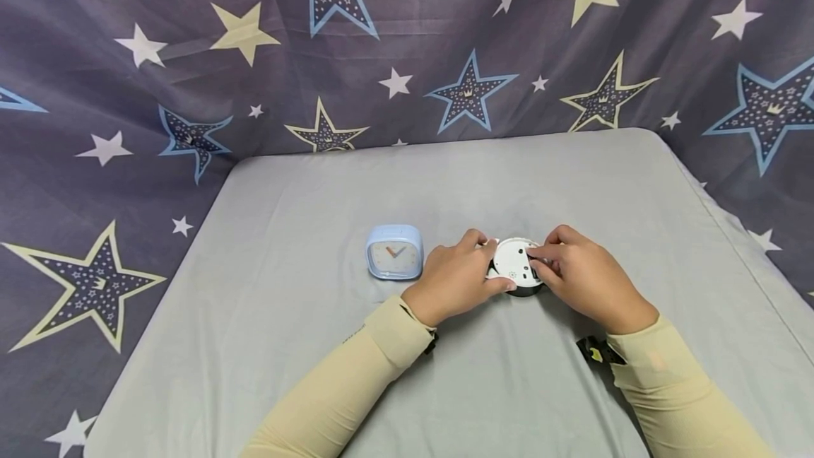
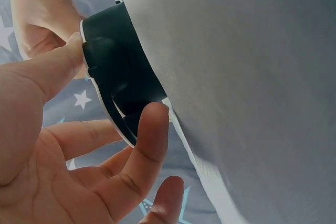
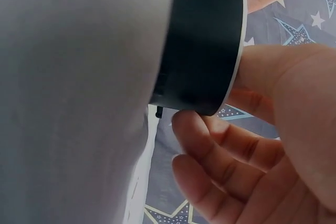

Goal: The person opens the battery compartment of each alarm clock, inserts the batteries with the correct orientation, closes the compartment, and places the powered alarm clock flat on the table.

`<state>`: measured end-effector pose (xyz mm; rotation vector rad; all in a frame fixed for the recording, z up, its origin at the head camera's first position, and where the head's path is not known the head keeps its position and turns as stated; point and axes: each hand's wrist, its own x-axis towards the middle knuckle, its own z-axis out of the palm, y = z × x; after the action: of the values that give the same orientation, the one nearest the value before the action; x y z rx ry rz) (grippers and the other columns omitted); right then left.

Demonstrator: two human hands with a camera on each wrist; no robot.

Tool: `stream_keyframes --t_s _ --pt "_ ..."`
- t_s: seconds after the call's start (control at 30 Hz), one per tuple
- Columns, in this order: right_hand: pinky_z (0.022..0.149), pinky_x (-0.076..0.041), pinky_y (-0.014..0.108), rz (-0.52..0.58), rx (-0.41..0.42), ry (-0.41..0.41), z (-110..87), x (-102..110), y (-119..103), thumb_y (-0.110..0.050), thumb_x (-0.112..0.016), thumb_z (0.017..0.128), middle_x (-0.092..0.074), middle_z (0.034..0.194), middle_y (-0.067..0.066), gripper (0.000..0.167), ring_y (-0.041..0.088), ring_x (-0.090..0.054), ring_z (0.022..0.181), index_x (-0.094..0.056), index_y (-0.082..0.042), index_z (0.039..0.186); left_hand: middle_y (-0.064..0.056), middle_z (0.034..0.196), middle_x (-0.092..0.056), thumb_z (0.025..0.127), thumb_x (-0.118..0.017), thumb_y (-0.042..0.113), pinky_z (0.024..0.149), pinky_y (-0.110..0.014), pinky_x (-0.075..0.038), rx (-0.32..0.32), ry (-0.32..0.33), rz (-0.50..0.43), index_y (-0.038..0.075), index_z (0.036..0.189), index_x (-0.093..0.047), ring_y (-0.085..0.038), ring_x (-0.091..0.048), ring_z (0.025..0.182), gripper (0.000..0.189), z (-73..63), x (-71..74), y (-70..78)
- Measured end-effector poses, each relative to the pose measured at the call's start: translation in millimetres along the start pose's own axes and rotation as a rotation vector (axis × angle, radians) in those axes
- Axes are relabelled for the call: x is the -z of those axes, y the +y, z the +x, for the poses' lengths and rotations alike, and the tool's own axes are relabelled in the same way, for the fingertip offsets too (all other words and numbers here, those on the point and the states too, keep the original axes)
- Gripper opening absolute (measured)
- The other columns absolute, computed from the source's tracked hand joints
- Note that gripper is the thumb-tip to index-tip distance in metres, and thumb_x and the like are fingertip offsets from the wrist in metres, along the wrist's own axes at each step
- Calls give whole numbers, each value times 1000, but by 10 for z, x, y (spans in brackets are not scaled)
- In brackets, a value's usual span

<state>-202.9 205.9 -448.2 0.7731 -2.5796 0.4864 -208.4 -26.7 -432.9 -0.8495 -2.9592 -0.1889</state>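
Note:
A round alarm clock [image 1: 511,257] lies back side up on the grey sheet, its white back showing small knobs and a dark opening at the right. Its black side wall [image 2: 118,51] fills much of both wrist views; the dial is hidden. My left hand [image 1: 459,276] grips the clock's left edge, thumb at the near rim and fingers at the far side. From the right, my right hand [image 1: 581,276] has its bent index finger and thumb at the dark opening; I cannot tell whether a small part is between them. Its other fingers [image 3: 197,129] curl beside the black wall.
A light blue square alarm clock [image 1: 394,253] stands upright left of my left hand, its dial towards me. Under everything is a grey-sheeted padded surface [image 1: 305,218]. Dark cloth with stars [image 1: 394,41] hangs behind it and at both sides.

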Motion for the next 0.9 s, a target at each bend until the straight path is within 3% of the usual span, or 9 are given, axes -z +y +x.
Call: stream_keyframes --t_s 0.4,0.9 --pt "52 -49 43 -93 -55 -42 4 33 -74 -18 -73 90 -64 100 6 22 16 -59 63 -83 -15 109 -3 141 -59 94 -62 67 58 -34 -50 -3 8 6 12 148 -58 -18 -70 78 76 3 3 4" --pt "48 -45 40 -132 -8 9 -25 27 -105 -17 -76 88 -63 96 7 22 15 -54 58 -83 -13 109 -2 143 -58 94 -61 67 57 -33 -48 8 -9 2 13 148 -58 -17 -68 74 76 -2 1 8"
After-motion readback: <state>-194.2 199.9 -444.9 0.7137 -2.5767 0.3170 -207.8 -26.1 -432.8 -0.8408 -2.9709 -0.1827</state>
